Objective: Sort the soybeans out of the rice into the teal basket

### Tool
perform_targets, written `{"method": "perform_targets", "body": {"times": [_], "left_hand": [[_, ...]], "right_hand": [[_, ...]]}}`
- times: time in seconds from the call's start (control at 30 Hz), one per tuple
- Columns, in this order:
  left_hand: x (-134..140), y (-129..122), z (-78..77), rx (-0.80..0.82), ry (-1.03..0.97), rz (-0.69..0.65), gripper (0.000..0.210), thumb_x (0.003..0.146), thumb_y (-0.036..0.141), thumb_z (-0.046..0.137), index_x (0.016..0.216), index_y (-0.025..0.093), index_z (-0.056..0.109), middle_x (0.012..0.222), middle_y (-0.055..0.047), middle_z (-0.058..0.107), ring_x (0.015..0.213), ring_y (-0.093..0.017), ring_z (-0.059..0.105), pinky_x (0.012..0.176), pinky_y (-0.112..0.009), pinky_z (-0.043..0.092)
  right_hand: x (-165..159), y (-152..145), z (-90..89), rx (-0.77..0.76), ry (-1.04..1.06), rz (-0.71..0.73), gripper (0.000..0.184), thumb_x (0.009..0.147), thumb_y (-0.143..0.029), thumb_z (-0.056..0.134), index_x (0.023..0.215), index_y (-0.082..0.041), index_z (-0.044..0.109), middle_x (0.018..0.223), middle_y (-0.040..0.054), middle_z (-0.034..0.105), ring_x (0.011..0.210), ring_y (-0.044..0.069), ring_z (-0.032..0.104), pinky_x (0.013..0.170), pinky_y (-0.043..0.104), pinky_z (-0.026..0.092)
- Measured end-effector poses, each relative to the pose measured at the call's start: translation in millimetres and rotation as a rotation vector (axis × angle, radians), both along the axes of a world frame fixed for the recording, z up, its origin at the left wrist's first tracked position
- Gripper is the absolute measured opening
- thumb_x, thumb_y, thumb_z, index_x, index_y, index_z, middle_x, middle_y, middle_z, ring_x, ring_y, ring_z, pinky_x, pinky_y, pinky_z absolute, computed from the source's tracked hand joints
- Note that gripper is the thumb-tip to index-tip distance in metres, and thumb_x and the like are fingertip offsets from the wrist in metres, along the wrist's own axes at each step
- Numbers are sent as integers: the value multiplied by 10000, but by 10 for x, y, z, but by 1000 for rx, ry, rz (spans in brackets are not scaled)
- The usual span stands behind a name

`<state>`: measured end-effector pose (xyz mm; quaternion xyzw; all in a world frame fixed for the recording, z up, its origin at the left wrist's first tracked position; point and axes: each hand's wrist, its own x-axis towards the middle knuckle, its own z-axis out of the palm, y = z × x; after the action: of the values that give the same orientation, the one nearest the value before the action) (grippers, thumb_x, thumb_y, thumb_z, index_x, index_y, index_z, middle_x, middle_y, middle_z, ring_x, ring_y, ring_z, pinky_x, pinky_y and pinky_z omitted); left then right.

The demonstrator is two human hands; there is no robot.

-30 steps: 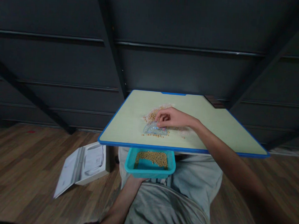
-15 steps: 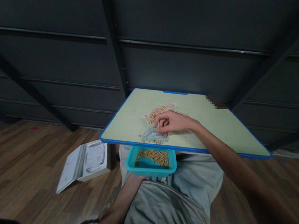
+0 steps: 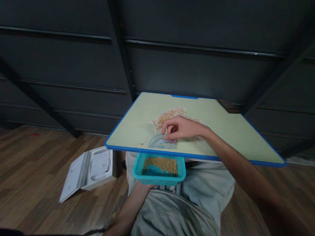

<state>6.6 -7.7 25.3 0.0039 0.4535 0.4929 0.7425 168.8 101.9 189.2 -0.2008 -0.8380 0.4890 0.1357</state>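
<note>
One clear protractor [image 3: 162,142] lies flat at the near edge of the table [image 3: 224,135], its straight side almost on the blue rim and directly above the teal basket [image 3: 159,169]. Right hand [image 3: 181,127] rests on its top side, fingers curled down with the tips pressing the plastic; grip is a light pinch-press, not a closed fist. Compared with a second ago, the protractor has come nearer: then it sat a little in from the edge with a fringe of soybeans in front of it; half a second ago it was near the rim with a few beans still ahead. Now almost no beans show between it and the rim, so that batch has likely dropped into the basket.

Basket holds a layer of soybeans [image 3: 160,164] covering its far part, with bare teal floor at the near side. Left hand [image 3: 141,187] is under the basket's near left corner, holding it against the table's near edge; fingers are hidden, so how far they close cannot be told.

Remaining soybean pile [image 3: 166,117] sits just beyond the right hand, toward the table's middle, with a few strays beside the wrist.

On the wooden floor to the left lies an open white box [image 3: 88,170].
</note>
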Motion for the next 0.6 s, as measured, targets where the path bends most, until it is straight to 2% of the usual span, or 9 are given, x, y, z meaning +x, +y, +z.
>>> {"method": "perform_targets", "body": {"times": [0.07, 0.17, 0.3, 0.43, 0.5, 0.6], "left_hand": [[-33, -10, -74, -76, 25, 48, 425, 656, 425, 212, 498, 261, 571, 405, 83, 629, 562, -77, 581, 923, -365, 239], [-67, -18, -161, -49, -66, 29, 454, 656, 445, 180, 564, 263, 586, 469, 54, 655, 513, -91, 576, 885, -390, 287], [-61, -27, -127, -106, -69, 51, 448, 656, 429, 200, 481, 256, 575, 376, 66, 619, 399, -93, 537, 868, -384, 318], [-107, -64, -148, -104, -73, 85, 421, 629, 423, 284, 337, 236, 522, 335, 53, 598, 517, -98, 573, 884, -362, 305], [-152, -93, -212, -96, -78, 104, 452, 627, 471, 231, 447, 236, 573, 369, 36, 615, 617, -113, 588, 884, -383, 297], [-189, -123, -292, 27, -148, 88, 530, 577, 561, 190, 807, 257, 557, 486, 17, 656, 767, -135, 574, 871, -415, 296]], "right_hand": [[20, 42, 21, 82, 63, -48, 229, 829, -323, 752, 981, -162, 694, 710, 1, 709, 629, 122, 662, 593, 236, 515], [27, 82, 36, 196, 172, -164, 212, 823, -314, 761, 948, -154, 698, 805, 25, 716, 691, 122, 652, 630, 246, 513], [-84, 64, -27, 233, 211, -239, 210, 847, -324, 738, 970, -158, 700, 819, 33, 712, 705, 132, 640, 644, 266, 512], [-270, 5, -88, 283, 176, -237, 197, 870, -299, 708, 1008, -158, 705, 797, 33, 712, 707, 144, 648, 642, 273, 510], [-334, -31, -91, 299, 157, -221, 191, 876, -290, 699, 1010, -154, 709, 795, 36, 714, 715, 149, 656, 652, 277, 513], [-363, -91, -87, 297, 105, -189, 191, 886, -309, 691, 1009, -166, 716, 796, 31, 714, 714, 148, 654, 656, 275, 510]]}}
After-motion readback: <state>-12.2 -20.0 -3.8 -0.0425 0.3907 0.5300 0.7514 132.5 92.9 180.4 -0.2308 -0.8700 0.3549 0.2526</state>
